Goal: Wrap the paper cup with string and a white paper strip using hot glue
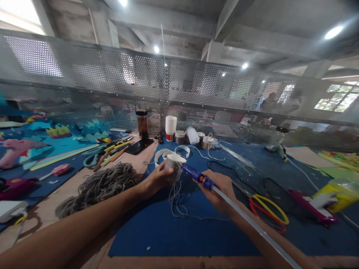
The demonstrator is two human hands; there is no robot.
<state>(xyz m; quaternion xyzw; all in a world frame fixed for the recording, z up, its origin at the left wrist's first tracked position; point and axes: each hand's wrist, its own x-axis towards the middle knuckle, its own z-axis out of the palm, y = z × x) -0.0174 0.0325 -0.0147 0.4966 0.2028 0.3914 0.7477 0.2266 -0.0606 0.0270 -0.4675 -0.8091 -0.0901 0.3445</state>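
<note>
The grey-sided, white-rimmed round cup (175, 160) sits in our left hand (158, 178), fingers curled, above the dark-blue mat (179, 239); our right hand (221, 188) grips a blue plastic glue gun (193, 173). We're apparently gluing; next likely calls for pressing on thin grey cord (174, 189).

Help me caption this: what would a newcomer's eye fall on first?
Probably the blue glue gun at centre, in the right hand, aimed at the cup in the left hand. Grey yarn heaped to their left and bright-handled scissors to the right come next.
</note>
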